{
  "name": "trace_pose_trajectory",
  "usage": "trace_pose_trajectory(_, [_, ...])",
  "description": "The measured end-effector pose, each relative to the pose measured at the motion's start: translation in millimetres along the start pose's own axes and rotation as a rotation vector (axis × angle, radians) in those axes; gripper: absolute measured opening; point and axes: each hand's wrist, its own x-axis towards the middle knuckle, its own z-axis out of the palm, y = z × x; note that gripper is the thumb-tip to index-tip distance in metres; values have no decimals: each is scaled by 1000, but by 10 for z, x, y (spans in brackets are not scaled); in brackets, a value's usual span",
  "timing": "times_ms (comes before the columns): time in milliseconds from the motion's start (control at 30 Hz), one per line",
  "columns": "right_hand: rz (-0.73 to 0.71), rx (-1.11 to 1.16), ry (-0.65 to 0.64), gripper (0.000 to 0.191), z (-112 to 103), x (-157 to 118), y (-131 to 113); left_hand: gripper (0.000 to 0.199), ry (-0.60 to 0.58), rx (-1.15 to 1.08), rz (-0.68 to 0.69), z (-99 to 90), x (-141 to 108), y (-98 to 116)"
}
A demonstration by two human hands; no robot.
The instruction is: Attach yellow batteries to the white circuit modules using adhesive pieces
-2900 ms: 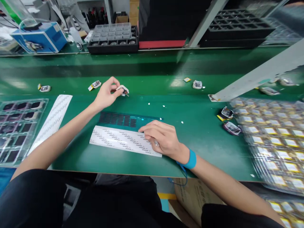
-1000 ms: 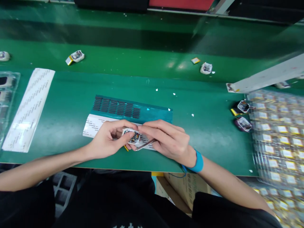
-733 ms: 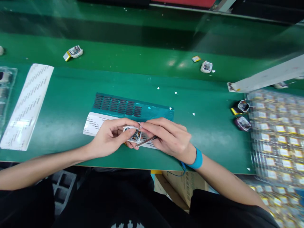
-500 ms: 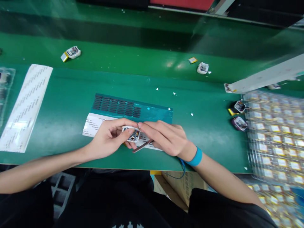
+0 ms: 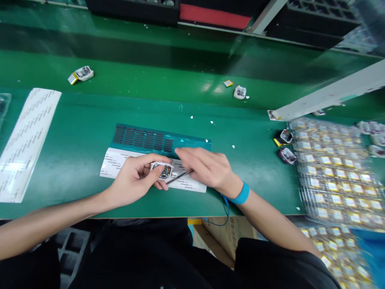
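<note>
Between thumb and fingers, my left hand (image 5: 135, 174) holds a small white device housing (image 5: 153, 165) with its circuit board facing up. Just to the right, my right hand (image 5: 207, 166) is closed round thin dark tweezers (image 5: 181, 175), whose tip points down and left beside the housing. A blue band circles my right wrist. Beneath both hands lies a white printed strip (image 5: 111, 163). Behind it is a teal sheet (image 5: 192, 141) with rows of small dark pieces (image 5: 144, 137) on its left part.
Another white strip (image 5: 31, 140) lies at the left. Opened white housings (image 5: 84, 73) (image 5: 240, 92) sit at the back. Dark housings (image 5: 287, 155) lie beside stacked clear trays (image 5: 337, 172) at the right, near a pale post (image 5: 325, 94).
My right hand has drawn back a little from the housing, with the tweezers still in it. The whole view has shifted, showing more of the trays at the right.
</note>
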Motion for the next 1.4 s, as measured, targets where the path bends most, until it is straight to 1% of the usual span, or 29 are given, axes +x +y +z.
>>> trace_pose_trajectory(133, [353,-124,60,60,26,-55,374,17,15,-29,8,-9,5,-24])
trace_pose_trajectory(200, [415,-149,84,68,1,-64,501,17,26,-42,6,-15,11,-29])
trace_pose_trajectory(267, [380,-113,90,73,-40,-52,500,18,33,-52,-4,-21,17,-27])
trace_pose_trajectory(333, [279,-34,67,73,-82,-25,378,20,24,-56,-13,-26,20,-23])
trace_pose_trajectory(367, [213,9,35,71,-101,-11,289,21,16,-58,-15,-28,20,-20])
trace_pose_trajectory(400, [141,42,-2,66,-118,3,196,21,7,-60,-17,-29,19,-19])
trace_pose_trajectory(467, [11,92,-100,47,-138,26,33,20,-3,-65,-17,-31,14,-19])
trace_pose_trajectory(533, [-58,112,-152,32,-138,40,-64,20,-9,-66,-21,-32,8,-22])
trace_pose_trajectory(633, [-65,132,-135,29,-110,38,-90,17,-17,-60,-25,-29,6,-27])
trace_pose_trajectory(800, [2,211,-89,25,-89,-7,-71,17,16,-43,-23,-25,16,-33])
trace_pose_trajectory(867, [14,250,-92,25,-103,-19,-91,17,20,-46,-26,-18,17,-37])
trace_pose_trajectory(1000, [7,263,-132,36,-111,-29,-151,18,25,-55,-45,13,9,-49])
trace_pose_trajectory(1100, [24,256,-137,44,-73,-46,-196,17,32,-55,-40,33,4,-60])
trace_pose_trajectory(1233, [53,223,-98,52,-18,-67,-246,17,45,-19,-15,35,0,-70])
trace_pose_trajectory(1400, [21,181,-56,56,-8,-48,-293,14,71,72,48,40,-28,-47])
